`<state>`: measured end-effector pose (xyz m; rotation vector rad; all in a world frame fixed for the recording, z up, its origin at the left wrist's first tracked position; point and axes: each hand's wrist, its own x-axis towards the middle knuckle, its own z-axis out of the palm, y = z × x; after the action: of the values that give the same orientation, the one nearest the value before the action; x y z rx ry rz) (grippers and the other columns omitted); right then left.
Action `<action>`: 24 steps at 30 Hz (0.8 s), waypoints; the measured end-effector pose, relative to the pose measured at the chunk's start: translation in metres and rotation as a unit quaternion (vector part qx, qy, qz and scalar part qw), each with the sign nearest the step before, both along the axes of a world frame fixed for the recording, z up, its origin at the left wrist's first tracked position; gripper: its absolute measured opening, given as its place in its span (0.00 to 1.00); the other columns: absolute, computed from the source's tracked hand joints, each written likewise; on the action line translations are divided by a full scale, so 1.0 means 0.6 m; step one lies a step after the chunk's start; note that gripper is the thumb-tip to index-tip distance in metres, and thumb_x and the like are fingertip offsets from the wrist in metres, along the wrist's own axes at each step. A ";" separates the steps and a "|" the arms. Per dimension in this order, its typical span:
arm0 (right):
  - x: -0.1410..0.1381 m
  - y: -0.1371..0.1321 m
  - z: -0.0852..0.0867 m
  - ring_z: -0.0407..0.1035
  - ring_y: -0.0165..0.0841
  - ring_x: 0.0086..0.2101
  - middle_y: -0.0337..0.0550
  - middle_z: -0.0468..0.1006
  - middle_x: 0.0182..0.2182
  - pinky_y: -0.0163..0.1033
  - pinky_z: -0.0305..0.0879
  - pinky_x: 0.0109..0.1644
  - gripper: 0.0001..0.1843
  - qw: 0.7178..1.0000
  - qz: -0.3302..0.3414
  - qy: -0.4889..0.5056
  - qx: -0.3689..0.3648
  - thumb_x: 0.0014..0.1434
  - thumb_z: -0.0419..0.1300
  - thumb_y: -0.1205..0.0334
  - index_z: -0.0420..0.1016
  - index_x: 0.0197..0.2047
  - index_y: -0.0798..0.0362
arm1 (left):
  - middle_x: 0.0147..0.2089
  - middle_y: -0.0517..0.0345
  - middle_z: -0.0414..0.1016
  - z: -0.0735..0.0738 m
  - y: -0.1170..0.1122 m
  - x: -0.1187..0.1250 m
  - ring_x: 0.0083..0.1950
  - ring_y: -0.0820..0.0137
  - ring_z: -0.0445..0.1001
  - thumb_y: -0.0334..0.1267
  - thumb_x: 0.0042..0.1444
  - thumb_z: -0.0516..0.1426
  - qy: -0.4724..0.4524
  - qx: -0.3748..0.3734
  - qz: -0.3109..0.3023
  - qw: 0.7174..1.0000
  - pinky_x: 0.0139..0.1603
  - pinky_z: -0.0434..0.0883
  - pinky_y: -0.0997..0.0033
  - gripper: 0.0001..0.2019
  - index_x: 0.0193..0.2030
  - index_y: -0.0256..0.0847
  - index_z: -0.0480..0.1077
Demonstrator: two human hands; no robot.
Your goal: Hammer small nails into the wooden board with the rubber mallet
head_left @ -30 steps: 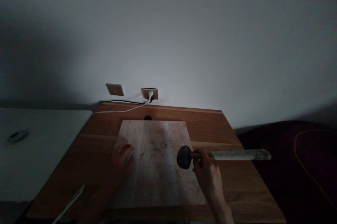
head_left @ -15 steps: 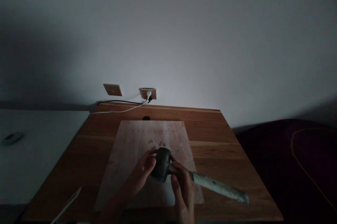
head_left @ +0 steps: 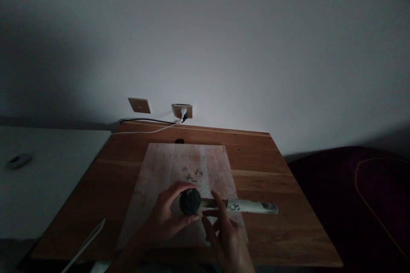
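Note:
A mallet with a dark round head and a pale, stained handle lies level above a light wooden board on a brown wooden table. My left hand is wrapped round the mallet's head, thumb and fingers curled on it. My right hand is just below the handle by the head, fingers spread and loose, one fingertip touching the handle. Several small nails lie on the board beyond the head.
A wall socket with white and black cables sits behind the table, beside a switch plate. A white surface with a small dark ring lies left. A white strip sticks out front left. Dark furniture stands right.
The mallet swung from the board's right side to its middle. My left hand left the board and took the head. My right hand's grip on the handle has loosened into spread fingers.

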<state>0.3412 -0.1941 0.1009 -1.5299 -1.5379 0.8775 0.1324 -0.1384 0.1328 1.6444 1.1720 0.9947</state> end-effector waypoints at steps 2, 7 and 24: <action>0.006 -0.003 0.014 0.75 0.33 0.23 0.42 0.83 0.34 0.38 0.77 0.35 0.24 0.998 -0.016 -0.043 0.051 0.73 0.55 0.47 0.73 0.67 0.45 | 0.55 0.49 0.81 0.003 0.002 -0.005 0.56 0.56 0.79 0.48 0.55 0.70 0.017 0.012 -0.006 1.000 0.60 0.75 0.59 0.24 0.57 0.48 0.77; 0.038 0.018 0.041 0.79 0.46 0.47 0.52 0.81 0.48 0.52 0.78 0.49 0.19 0.963 0.028 -0.189 0.191 0.72 0.58 0.56 0.75 0.64 0.44 | 0.58 0.47 0.79 0.012 -0.001 -0.007 0.58 0.54 0.77 0.47 0.56 0.69 0.053 0.009 -0.053 0.997 0.61 0.75 0.55 0.24 0.59 0.49 0.77; 0.039 -0.051 -0.048 0.80 0.38 0.29 0.42 0.84 0.28 0.35 0.71 0.34 0.27 0.992 0.063 -0.016 -0.103 0.69 0.53 0.34 0.81 0.47 0.46 | 0.71 0.51 0.71 -0.045 -0.016 -0.049 0.69 0.52 0.72 0.46 0.58 0.68 0.166 -0.015 -0.097 0.981 0.68 0.72 0.50 0.37 0.74 0.57 0.63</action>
<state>0.3648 -0.2248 0.0719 -1.6116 -1.6229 1.1192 0.1032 -0.1477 0.1058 1.9086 1.2056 0.5909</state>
